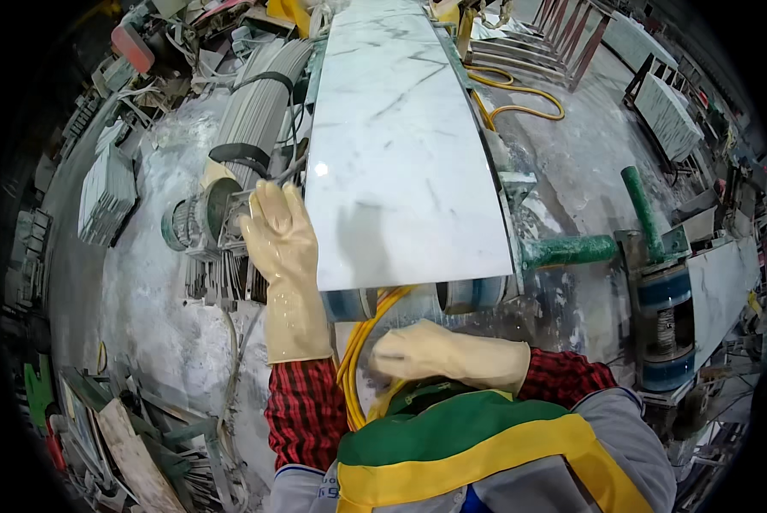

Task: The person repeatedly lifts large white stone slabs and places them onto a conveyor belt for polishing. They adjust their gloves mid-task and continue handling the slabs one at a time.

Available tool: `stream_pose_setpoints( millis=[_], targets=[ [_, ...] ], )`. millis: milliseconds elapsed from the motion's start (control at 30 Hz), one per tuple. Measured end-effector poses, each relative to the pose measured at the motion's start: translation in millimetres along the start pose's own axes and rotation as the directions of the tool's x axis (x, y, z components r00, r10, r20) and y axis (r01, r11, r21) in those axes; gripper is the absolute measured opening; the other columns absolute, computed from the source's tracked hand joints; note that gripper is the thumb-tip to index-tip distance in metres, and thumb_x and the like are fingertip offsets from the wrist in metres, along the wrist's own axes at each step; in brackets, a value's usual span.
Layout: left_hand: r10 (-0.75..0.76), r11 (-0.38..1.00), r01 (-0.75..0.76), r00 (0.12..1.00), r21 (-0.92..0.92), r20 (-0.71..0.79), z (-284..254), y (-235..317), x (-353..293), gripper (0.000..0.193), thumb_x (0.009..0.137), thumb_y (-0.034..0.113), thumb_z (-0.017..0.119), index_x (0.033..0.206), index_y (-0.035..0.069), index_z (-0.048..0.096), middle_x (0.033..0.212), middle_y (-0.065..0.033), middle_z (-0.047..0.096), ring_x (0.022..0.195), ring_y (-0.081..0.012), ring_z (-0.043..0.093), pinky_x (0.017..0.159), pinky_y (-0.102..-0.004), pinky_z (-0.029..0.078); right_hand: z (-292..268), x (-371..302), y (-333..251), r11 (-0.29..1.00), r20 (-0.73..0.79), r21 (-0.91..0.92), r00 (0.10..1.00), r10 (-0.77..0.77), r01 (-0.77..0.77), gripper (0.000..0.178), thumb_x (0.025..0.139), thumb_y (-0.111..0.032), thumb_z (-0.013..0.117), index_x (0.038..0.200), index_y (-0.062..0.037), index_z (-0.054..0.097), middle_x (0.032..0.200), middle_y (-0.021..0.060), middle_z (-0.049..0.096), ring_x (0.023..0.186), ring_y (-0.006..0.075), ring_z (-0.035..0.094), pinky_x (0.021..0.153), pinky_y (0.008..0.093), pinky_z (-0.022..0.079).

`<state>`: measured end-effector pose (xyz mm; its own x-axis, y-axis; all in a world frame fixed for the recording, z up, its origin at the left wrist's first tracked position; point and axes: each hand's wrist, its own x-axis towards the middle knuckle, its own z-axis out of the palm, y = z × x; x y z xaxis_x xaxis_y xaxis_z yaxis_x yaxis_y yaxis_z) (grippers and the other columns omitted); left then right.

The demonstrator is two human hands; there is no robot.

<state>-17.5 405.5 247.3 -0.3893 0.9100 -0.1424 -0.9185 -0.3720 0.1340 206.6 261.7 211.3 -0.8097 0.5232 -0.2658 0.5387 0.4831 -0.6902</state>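
- Left hand point(278, 229) in a cream rubber glove, fingers spread and flat, laid against the left edge of the marble slab point(401, 145), beside a grey round machine part point(197, 224); clamped on nothing.
- Right hand point(418, 352), gloved the same, drawn in close to the chest below the slab's near edge, fingers curled loosely at the yellow hose point(359, 359); cannot tell whether closed around it or only resting on it.
- Both hands well apart from each other, one at the slab's side, one under its near end.
- White slab with grey veins, long and narrow, lying flat on a green-edged bench point(509, 205), running away from the body toward the top of the view.
- Yellow hose looping down from under the slab's near edge, passing between the two forearms.
- Red checked sleeves point(302, 410) above the glove cuffs; green and yellow apron point(477, 445) across the chest.
- Green handle point(572, 250) sticking out on the right of the bench, next to a blue and steel roller point(666, 316).
- Second yellow hose point(520, 98) coiled on the dusty wet floor to the right.
- Stacks of cut stone point(106, 192) on the left floor; more stone pieces on racks point(667, 115) at upper right.
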Motion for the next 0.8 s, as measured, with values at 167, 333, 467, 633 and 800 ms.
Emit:
stream_pose_setpoints(
  millis=[167, 333, 467, 633, 800],
  targets=[
    [-0.015, 0.557, 0.111, 0.992, 0.823, -0.123, -55, 20, 1, 0.061, 0.107, 0.038, 0.07, 0.154, 0.003, 0.055, 0.141, -0.0111, 0.072, 0.071, -0.0068, 0.054, 0.068, -0.0217, 0.051, 6, -15, 92, 0.45, 0.096, 0.86, 0.943, 0.32, -0.24, 0.059, 0.111, -0.051, 0.061, 0.133, 0.0035, 0.068, 0.118, 0.0189, 0.077, 0.099, 0.0247, 0.075, 0.087, 0.0366, 0.061],
    [-0.012, -0.324, 0.087, 0.995, 0.942, -0.097, -61, 19, -17, 0.065, 0.101, 0.031, 0.078, 0.154, 0.0, 0.056, 0.14, -0.0161, 0.071, 0.091, -0.0167, 0.07, 0.077, -0.0268, 0.057, 35, -6, 117, -0.168, 0.088, 0.986, 0.916, 0.391, -0.023, 0.073, 0.111, -0.05, 0.063, 0.154, 0.0075, 0.049, 0.149, 0.0262, 0.062, 0.135, 0.033, 0.064, 0.116, 0.0412, 0.053],
    [-0.317, -0.452, -0.582, 0.813, 0.676, 0.488, -124, 25, 14, 0.07, 0.097, 0.025, 0.082, 0.157, 0.004, 0.054, 0.15, -0.0227, 0.064, 0.131, -0.0379, 0.063, 0.111, -0.0451, 0.051, 58, 25, 134, -0.373, 0.05, 0.918, 0.894, 0.445, 0.134, 0.072, 0.112, -0.046, 0.062, 0.154, 0.0105, 0.048, 0.15, 0.0247, 0.061, 0.139, 0.0354, 0.063, 0.119, 0.0405, 0.053],
    [-0.689, -0.532, -0.811, 0.581, 0.243, 0.432, -105, -18, 44, 0.071, 0.096, 0.03, 0.079, 0.159, 0.008, 0.053, 0.158, -0.0294, 0.053, 0.147, -0.0486, 0.047, 0.126, -0.0547, 0.036, 63, 44, 133, -0.397, 0.083, 0.893, 0.788, 0.61, 0.214, 0.067, 0.113, -0.037, 0.062, 0.147, 0.0186, 0.049, 0.144, 0.0298, 0.063, 0.132, 0.0363, 0.069, 0.112, 0.0378, 0.059],
    [-0.771, -0.365, -0.91, 0.414, 0.197, 0.484, -91, -47, 36, 0.063, 0.095, 0.025, 0.074, 0.154, 0.009, 0.057, 0.155, -0.0292, 0.055, 0.148, -0.0492, 0.046, 0.126, -0.0597, 0.032, 84, 53, 129, -0.341, -0.077, 0.815, 0.672, 0.737, 0.468, 0.07, 0.109, -0.033, 0.071, 0.144, 0.0214, 0.046, 0.14, 0.0407, 0.062, 0.125, 0.0474, 0.071, 0.11, 0.0444, 0.06]
  ],
)
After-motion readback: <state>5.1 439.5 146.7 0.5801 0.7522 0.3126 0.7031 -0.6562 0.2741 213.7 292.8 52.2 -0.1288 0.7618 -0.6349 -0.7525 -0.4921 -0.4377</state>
